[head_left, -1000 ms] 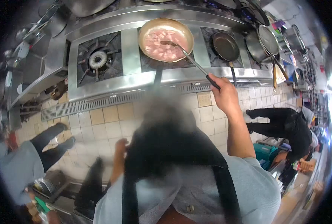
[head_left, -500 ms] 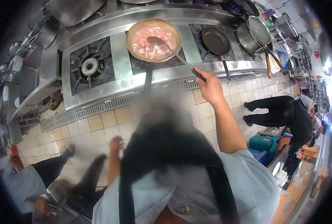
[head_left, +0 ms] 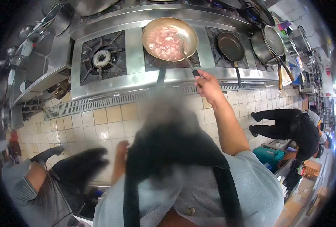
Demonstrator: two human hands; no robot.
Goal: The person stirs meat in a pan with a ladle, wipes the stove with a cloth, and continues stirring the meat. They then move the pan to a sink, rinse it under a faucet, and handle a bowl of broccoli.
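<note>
A wide frying pan (head_left: 191,32) sits on the middle burner with chunks of pale pink meat (head_left: 162,42) in cloudy pinkish liquid. My right hand (head_left: 209,85) is closed around the black handle of a long metal cooking spoon (head_left: 189,62). The spoon's head stands edge-on in the right part of the pan, among the meat. The pan's dark handle points toward me and fades into a blurred patch of the view. My left hand (head_left: 122,147) hangs low beside my black apron (head_left: 171,147), somewhat blurred, with its fingers loosely apart and nothing seen in it.
A bare burner (head_left: 102,58) lies left of the pan, a small black skillet (head_left: 231,46) right of it. Farther right stands a large pot (head_left: 261,47) with handled utensils. One person (head_left: 43,181) is at lower left, another (head_left: 289,123) at right.
The spoon's head has swung to the pan's right side and turned edge-on. The view has shifted, so the stove appears farther right. The person at lower left has changed posture.
</note>
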